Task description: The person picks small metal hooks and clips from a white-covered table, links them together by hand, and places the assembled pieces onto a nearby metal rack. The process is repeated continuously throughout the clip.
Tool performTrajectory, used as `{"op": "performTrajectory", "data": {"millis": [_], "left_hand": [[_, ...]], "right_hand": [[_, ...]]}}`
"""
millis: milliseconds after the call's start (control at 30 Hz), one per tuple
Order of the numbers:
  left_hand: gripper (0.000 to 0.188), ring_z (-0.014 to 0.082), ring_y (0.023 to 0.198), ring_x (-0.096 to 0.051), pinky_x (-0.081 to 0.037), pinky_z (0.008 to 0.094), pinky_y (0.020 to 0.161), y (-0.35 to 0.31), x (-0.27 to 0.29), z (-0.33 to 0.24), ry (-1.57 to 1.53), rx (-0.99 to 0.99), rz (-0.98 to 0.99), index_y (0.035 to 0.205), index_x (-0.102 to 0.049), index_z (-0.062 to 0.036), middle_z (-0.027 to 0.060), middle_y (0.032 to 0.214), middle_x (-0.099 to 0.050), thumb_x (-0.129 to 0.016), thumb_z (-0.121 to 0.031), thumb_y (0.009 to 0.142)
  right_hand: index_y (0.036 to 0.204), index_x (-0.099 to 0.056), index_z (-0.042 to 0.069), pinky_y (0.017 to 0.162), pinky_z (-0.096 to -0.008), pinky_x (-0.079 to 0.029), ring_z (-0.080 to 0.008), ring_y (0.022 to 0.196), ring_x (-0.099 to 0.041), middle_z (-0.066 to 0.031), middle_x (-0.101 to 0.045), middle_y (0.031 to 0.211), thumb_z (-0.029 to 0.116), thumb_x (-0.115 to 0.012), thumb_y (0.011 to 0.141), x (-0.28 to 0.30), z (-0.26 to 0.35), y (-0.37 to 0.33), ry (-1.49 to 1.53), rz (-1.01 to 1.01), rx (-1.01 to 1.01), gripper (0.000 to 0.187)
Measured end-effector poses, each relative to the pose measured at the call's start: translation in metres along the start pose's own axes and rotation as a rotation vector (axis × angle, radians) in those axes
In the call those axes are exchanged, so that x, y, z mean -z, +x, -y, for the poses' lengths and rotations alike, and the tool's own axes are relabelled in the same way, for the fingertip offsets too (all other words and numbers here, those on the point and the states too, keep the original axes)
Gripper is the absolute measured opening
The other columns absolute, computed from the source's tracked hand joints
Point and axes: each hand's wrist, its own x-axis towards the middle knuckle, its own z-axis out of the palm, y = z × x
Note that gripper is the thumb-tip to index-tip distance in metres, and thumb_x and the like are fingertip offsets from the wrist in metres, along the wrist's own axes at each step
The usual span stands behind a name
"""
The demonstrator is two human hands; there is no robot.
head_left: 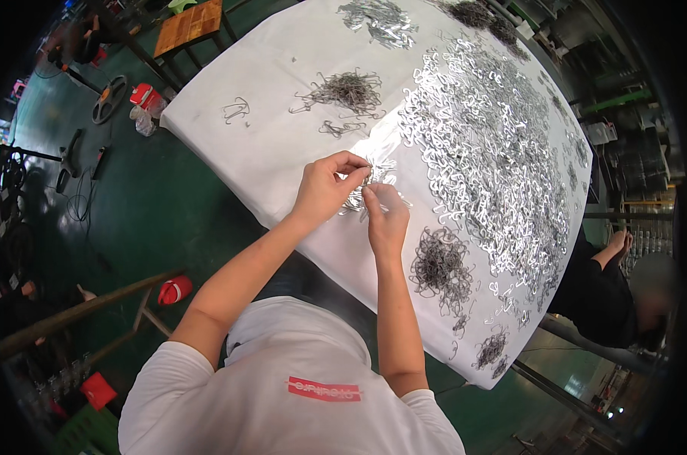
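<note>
My left hand (322, 188) is closed in a pinch over a small pile of shiny metal hooks (352, 202) near the table's front edge. Close beside it, my right hand (387, 218) pinches too, thumb against fingers. Between the two sets of fingertips is a small metal hook, mostly hidden by the fingers. The hooks around my hands look like bent silvery wire. Just right of my right hand lies a darker heap of hooks (440, 262).
The white-covered table (245, 159) carries a broad spread of shiny hooks (495, 152) and a dark pile (351, 91). A seated person in black (597, 296) is at the right side. A wooden stool (189, 29) and a red container (175, 290) stand on the green floor.
</note>
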Motion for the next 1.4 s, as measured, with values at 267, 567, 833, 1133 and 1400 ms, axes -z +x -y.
{"op": "performTrajectory", "data": {"millis": [267,567,833,1133,1400], "left_hand": [[0.013,0.0092,0.081,-0.063,-0.047,0.0250,0.075,0.002,0.053,0.008,0.149,-0.156,-0.218,0.096,-0.069,-0.0026,0.0036,0.087,-0.071,-0.067,-0.009,0.085],[0.009,0.0147,0.075,-0.065,-0.047,0.0296,0.071,-0.003,0.116,0.012,0.244,-0.154,-0.394,0.092,-0.069,-0.0050,0.0037,0.085,-0.071,-0.067,-0.009,0.084],[0.009,0.0129,0.072,-0.065,-0.045,0.0276,0.068,-0.012,0.114,0.018,0.176,-0.117,-0.337,0.094,-0.067,-0.0062,0.0028,0.084,-0.071,-0.066,-0.009,0.085],[0.016,0.0144,0.083,-0.068,-0.047,0.0281,0.072,-0.028,0.069,0.009,0.094,-0.132,-0.215,0.099,-0.066,-0.0063,0.0034,0.089,-0.072,-0.066,-0.005,0.083],[0.025,0.0146,0.086,-0.068,-0.048,0.0274,0.076,-0.040,0.029,-0.015,0.135,-0.212,-0.124,0.107,-0.064,-0.0039,0.0049,0.095,-0.071,-0.067,-0.001,0.082]], "right_hand": [[0.099,-0.065,0.001,0.076,-0.0322,-0.050,-0.0197,0.084,-0.064,-0.0112,-0.068,0.095,0.011,-0.065,0.086,-0.030,0.002,0.056,-0.003,0.221,0.126,0.016],[0.092,-0.063,0.005,0.071,-0.0429,-0.051,-0.0317,0.082,-0.064,-0.0103,-0.062,0.091,0.016,-0.066,0.082,-0.147,-0.008,0.178,-0.799,0.430,0.505,0.016],[0.091,-0.059,0.001,0.065,-0.0311,-0.046,-0.0175,0.072,-0.058,-0.0083,-0.060,0.085,0.019,-0.058,0.089,-0.104,-0.009,0.159,-0.297,0.679,-0.048,0.018],[0.096,-0.057,-0.001,0.059,-0.0225,-0.044,-0.0104,0.069,-0.056,-0.0050,-0.058,0.085,0.013,-0.058,0.093,-0.037,0.043,0.047,0.484,0.447,-0.388,0.015],[0.100,-0.058,0.002,0.069,-0.0226,-0.039,-0.0069,0.080,-0.049,0.0004,-0.054,0.088,0.019,-0.055,0.096,-0.003,0.054,0.002,0.564,0.281,-0.307,0.018]]}}
